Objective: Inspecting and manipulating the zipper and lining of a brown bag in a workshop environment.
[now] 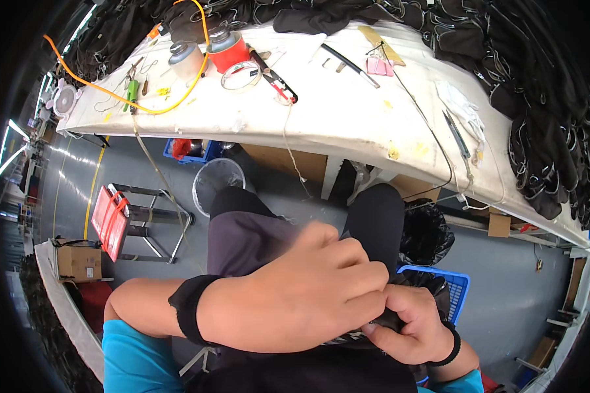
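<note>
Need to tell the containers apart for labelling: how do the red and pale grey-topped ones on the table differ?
The red container has a vivid red body, while the pale container has a whitish one. The red container looks larger than the pale container, which stands to its left. Both have grey tops and stand upright on the white table.

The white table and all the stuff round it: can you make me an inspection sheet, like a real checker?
Surface: white table, with some yellowish marks.
Job's things: dark cloth at the hands, mostly hidden.
Clutter: red tin, green-handled tool and piled dark garments on the table.
Grips: left hand curled, anything in it hidden; right hand seems to pinch the cloth.
Cables: orange cord curving over the table; cord or hose, I can't tell.
Surroundings: clear bin, stool and blue basket on the floor.
</note>
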Motion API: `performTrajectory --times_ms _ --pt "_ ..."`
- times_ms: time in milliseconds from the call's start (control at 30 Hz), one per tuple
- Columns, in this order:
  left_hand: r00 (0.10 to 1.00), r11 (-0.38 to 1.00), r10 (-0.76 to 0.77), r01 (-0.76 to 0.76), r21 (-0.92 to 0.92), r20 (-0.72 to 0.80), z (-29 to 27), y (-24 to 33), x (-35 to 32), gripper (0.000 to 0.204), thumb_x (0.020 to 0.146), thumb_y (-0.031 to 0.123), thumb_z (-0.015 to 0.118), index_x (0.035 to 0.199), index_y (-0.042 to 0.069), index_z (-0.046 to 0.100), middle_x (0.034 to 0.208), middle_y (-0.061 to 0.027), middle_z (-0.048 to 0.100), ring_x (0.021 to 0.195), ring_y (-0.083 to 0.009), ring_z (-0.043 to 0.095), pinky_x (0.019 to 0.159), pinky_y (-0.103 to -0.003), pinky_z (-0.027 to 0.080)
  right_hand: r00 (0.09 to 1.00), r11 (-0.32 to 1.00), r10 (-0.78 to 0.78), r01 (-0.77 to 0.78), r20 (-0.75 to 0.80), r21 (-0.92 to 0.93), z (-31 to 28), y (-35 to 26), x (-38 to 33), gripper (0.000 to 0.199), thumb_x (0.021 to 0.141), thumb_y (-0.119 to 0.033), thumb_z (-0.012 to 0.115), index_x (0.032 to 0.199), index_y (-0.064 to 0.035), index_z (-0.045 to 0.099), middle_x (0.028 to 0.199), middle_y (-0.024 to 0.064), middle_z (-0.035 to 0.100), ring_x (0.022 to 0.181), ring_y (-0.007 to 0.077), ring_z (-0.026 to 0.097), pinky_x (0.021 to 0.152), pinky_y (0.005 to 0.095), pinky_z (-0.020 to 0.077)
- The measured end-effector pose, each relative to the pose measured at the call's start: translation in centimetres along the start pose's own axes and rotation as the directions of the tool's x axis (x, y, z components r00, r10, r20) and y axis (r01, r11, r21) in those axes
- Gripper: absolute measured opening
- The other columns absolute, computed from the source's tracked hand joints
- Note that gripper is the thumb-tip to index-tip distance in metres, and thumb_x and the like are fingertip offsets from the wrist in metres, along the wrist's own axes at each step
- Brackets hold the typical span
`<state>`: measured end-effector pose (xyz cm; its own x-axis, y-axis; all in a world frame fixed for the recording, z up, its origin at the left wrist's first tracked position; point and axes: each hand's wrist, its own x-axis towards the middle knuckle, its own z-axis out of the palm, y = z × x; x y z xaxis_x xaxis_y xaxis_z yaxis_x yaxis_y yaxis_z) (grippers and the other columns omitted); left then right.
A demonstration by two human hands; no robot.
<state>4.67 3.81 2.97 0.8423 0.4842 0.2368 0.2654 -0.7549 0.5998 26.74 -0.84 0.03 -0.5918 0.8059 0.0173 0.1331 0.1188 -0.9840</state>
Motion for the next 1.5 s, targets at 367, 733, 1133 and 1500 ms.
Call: performTrajectory --times_ms 367,733,1133,1500 --pt "0.962 0.996 0.087 -0.082 0.033 -0.258 2.9 -1.2 -1.6 0.016 0.072 0.013 0.071 0.086 0.009 0.065 0.094 -0.0007 0.058 0.089 -0.02 0.053 0.075 -0.039 0.034 0.995 0.998 0.023 -0.016 -0.094 0.068 -0.2 0.2 0.1 0.034 0.076 0.006 0.065 0.111 0.0035 0.063 0.089 0.0113 0.069 0.078 0.0224 0.07 0.069 0.0287 0.0527" --pt "0.835 0.983 -0.169 0.106 -0.148 -0.524 4.4 0.4 -2.8 0.031 0.065 0.032 0.086 0.083 0.014 0.07 0.091 0.0013 0.059 0.08 -0.0203 0.053 0.072 -0.036 0.036 0.979 0.995 -0.091 0.094 -0.184 0.012 0.7 0.6 0.0 0.037 0.075 0.003 0.069 0.112 -0.0001 0.067 0.084 0.0098 0.07 0.064 0.0184 0.062 0.057 0.0264 0.0473" --pt "0.854 0.976 -0.209 0.155 -0.152 -0.476 3.4 0.9 -2.1 0.02 0.069 0.014 0.082 0.082 0.01 0.068 0.088 -0.0003 0.06 0.08 -0.0198 0.055 0.073 -0.035 0.034 0.949 0.968 -0.214 0.174 -0.232 -0.18 1.3 0.6 0.0 0.043 0.064 0.006 0.069 0.106 0.0025 0.067 0.085 0.0112 0.07 0.056 0.019 0.058 0.051 0.0276 0.045" --pt "0.866 0.986 -0.155 0.108 -0.126 -0.476 4.6 0.2 -2.3 0.021 0.07 0.015 0.082 0.083 0.013 0.065 0.089 0.0006 0.06 0.08 -0.0188 0.055 0.075 -0.035 0.033 0.948 0.967 -0.204 0.156 -0.245 -0.201 1.2 0.7 0.1 0.041 0.066 0.005 0.068 0.106 0.0035 0.067 0.09 0.0125 0.071 0.057 0.0188 0.059 0.053 0.0281 0.0461"
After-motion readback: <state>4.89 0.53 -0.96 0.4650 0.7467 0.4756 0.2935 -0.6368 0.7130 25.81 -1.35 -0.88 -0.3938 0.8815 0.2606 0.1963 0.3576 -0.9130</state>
